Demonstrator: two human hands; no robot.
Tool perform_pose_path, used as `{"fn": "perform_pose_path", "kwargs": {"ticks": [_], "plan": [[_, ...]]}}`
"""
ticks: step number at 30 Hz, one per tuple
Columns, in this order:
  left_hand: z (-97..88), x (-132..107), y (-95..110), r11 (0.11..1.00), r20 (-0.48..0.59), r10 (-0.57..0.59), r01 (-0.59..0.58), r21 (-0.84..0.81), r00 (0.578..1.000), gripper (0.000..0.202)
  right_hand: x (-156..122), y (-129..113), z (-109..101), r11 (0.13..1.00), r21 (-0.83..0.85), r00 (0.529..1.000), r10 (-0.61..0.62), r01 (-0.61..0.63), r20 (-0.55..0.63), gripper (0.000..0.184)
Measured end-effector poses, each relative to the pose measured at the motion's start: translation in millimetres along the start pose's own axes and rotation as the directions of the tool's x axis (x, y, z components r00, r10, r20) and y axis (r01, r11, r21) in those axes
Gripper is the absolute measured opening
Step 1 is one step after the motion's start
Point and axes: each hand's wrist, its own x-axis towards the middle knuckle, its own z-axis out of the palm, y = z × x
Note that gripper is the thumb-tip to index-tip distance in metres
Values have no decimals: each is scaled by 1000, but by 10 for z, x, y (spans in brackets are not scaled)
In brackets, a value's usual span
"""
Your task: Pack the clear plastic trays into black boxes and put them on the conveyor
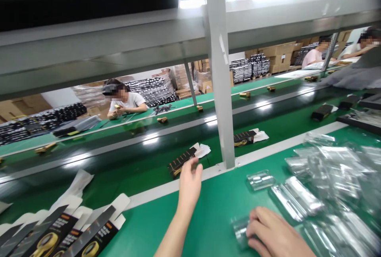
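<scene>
The left hand (189, 181) spreads at a far black printed carton (181, 162), contact unclear; the near right hand (269, 229) pinches a clear plastic tray (239, 230).

A conveyor belt (127, 169) and apparently stacked cartons (281, 56) show a factory.

The clear moulded trays (333, 169) are thin, see-through plastic, smooth and glossy, throwing bright glints along their ridges. The green flat tabletop (214, 213) is smooth with a soft sheen, while the dark green conveyor belt (143, 171) shines more, mirroring the lights. The black oblong printed boxes (50, 229) look like smooth card, with white paperboard flaps. The grey square post (219, 102) appears to be painted metal. The small gold fittings (162, 120) have a metallic gleam; the brown stacked cartons (278, 56) are matt cardboard.
</scene>
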Motion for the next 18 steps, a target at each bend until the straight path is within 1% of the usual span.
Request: {"fn": "perform_pose_path", "kwargs": {"ticks": [2, 4, 5, 6, 7, 9, 12, 14, 17, 18], "plan": [[13, -461, 67, 985, 166, -6, 34, -168, 986, 38, 22, -43, -48, 999, 40, 1000, 27, -26, -15, 11], [18, -882, 129, 930, 351, 39, 94, -355, 935, 50, 39, -104, -59, 995, 97, 998, 22, -15, -65, 12], [17, -1046, 159, 893, 417, 58, 140, -429, 907, 58, 44, -139, -47, 992, 127, 996, 10, 2, -89, 13], [13, -1172, 187, 858, 459, 62, 187, -478, 886, 64, 45, -175, -26, 988, 153, 994, -5, 21, -106, 14], [9, -1257, 212, 837, 480, 48, 227, -499, 876, 65, 43, -211, -1, 984, 173, 993, -20, 40, -117, 15], [1, -1325, 243, 836, 484, -1, 266, -480, 875, 55, 31, -267, 38, 980, 191, 992, -40, 62, -118, 16], [-21, -1276, 240, 873, 472, -24, 248, -420, 882, 44, 3, -272, -20, 976, 211, 992, -19, 45, -125, 15], [-31, -1219, 232, 904, 456, -40, 227, -363, 889, 44, -14, -218, -150, 971, 240, 983, 66, -24, -169, 14], [5, -1187, 267, 956, 388, -96, 193, -219, 916, 43, -4, -121, -359, 941, 302, 931, 239, -152, -276, 10], [37, -1195, 292, 972, 351, -110, 175, -159, 930, 43, 21, -103, -401, 937, 312, 917, 257, -159, -305, 9]]}}
